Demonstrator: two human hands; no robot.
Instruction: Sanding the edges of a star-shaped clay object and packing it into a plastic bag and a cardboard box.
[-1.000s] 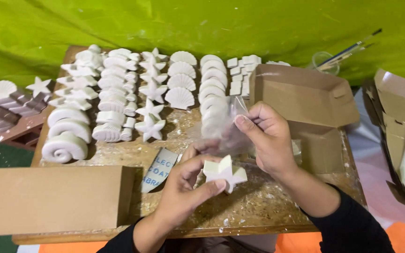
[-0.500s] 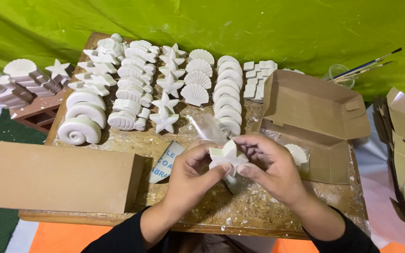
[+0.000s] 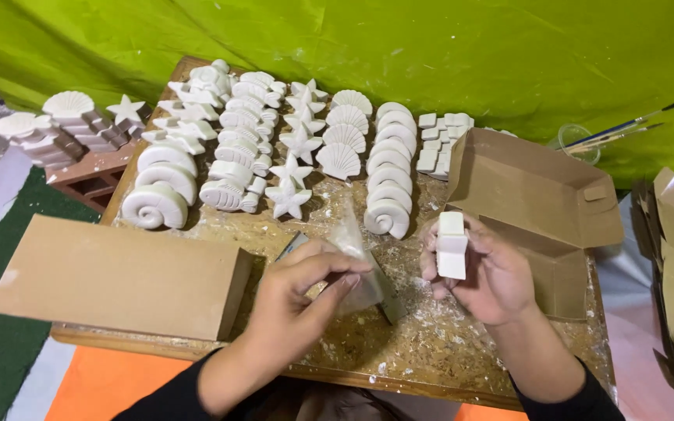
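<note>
Right hand (image 3: 487,273) closed around a white plaster piece (image 3: 452,245), held upright in the fingertips, palm toward camera. Left hand (image 3: 299,292) pinches a clear plastic bag (image 3: 355,261) between thumb and fingers, bag standing up from the grip. Hands apart, bag between them and nearer the left. Just behind the right hand: open brown cardboard box (image 3: 536,203), lid flap up. Left of the left hand: closed flat cardboard box (image 3: 115,277), just beside it. Under both hands: speckled chipboard work board (image 3: 431,351). Beyond the hands: rows of white plaster shells (image 3: 388,168), starfish (image 3: 289,199), spiral shells (image 3: 154,209). Far right of right hand: paintbrushes (image 3: 626,129) in a clear cup; green sheet (image 3: 431,54) behind everything.
</note>
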